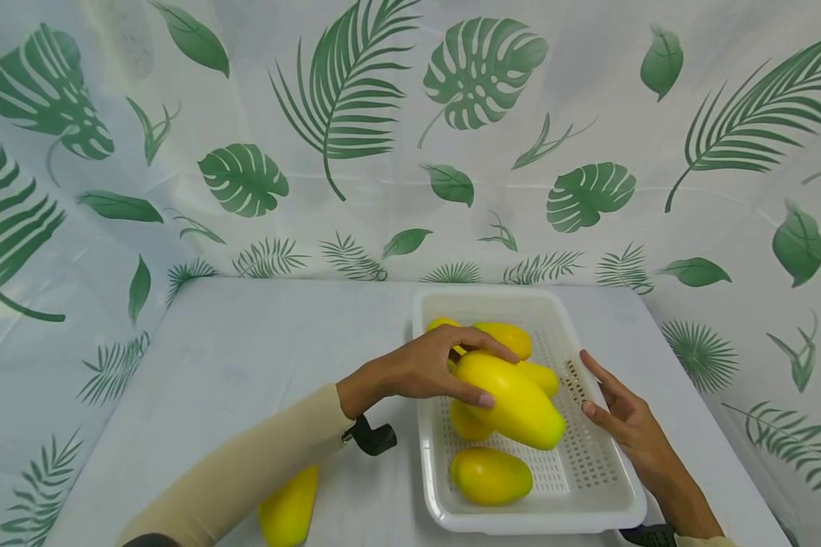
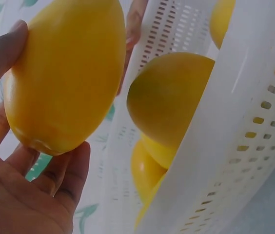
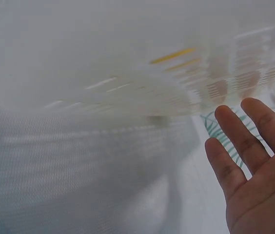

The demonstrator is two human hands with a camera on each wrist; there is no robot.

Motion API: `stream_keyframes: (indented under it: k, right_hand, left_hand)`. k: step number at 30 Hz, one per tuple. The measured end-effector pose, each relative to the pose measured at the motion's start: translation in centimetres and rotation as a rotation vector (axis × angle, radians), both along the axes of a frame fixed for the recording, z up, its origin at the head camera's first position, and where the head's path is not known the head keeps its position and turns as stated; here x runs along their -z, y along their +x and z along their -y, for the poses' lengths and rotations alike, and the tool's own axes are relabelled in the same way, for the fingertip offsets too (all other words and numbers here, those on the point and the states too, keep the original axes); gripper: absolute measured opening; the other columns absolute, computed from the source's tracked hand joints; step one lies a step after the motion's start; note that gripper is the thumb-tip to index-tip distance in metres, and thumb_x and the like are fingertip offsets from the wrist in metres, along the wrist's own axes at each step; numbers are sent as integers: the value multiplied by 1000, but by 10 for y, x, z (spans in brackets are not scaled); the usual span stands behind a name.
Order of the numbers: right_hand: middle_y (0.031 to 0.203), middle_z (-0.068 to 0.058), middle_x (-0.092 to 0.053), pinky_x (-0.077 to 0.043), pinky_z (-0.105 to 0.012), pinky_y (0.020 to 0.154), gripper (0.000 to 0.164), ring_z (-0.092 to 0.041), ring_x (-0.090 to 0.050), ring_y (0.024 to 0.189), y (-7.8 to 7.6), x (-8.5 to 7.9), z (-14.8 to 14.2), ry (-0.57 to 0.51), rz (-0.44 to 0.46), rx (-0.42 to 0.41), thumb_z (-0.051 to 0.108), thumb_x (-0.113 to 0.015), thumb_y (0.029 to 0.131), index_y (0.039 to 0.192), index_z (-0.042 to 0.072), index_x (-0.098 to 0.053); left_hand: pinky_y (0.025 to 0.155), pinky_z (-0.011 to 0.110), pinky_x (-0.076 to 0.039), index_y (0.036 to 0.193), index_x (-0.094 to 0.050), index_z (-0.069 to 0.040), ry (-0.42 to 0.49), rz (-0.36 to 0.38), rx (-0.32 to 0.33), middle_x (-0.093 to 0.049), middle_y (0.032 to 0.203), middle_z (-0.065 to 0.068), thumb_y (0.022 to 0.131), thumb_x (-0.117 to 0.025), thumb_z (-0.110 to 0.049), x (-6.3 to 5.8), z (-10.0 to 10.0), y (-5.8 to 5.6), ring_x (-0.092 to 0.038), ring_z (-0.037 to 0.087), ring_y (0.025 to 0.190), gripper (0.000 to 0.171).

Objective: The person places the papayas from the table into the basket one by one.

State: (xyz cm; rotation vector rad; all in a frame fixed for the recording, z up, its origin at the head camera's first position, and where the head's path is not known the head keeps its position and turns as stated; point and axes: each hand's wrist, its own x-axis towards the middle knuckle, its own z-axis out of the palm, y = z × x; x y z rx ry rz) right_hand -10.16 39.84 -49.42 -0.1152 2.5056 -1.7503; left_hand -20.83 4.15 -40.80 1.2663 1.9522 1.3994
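Note:
My left hand [image 1: 420, 363] holds a large yellow fruit [image 1: 509, 399] with a green end, shaped like a mango or papaya, above the white plastic basket [image 1: 432, 497]. In the left wrist view, thumb and fingers spread around the fruit [image 2: 67, 78]. Several similar fruits lie in the basket, among them one near the front [image 1: 491, 476] and one at the back [image 1: 506, 339]. At the basket's right side is my right hand [image 1: 632, 425], its fingertips at the rim. Its fingers [image 3: 240, 139] look fairly straight in the right wrist view; whether they press the wall is unclear.
Another yellow fruit [image 1: 289, 507] lies on the white-covered table [image 1: 246, 342], left of the basket and partly behind my left forearm. A leaf-printed sheet [image 1: 383, 129] stands behind the table and along its sides.

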Motion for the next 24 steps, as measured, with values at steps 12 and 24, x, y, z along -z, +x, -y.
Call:
stream_keyframes:
  k: [12, 24]
  right_hand:
    - [175, -1, -30, -66, -48, 79, 75, 7, -62, 126, 0, -2, 1, -5, 12, 4, 11, -54, 110, 172, 32, -18]
    - [177, 2, -27, -66, -45, 82, 75, 10, -59, 128, -1, -3, 0, -9, 23, 5, 11, -55, 110, 172, 33, -18]
  left_hand:
    - [109, 28, -50, 143, -67, -26, -24, 2, 2, -63, 146, -16, 89, -85, -32, 4, -7, -2, -54, 4, 131, 56]
    - [111, 38, -50, 151, -58, -31, -50, -14, -8, -58, 152, -18, 92, -80, -38, 1, 7, -5, -56, 7, 133, 63]
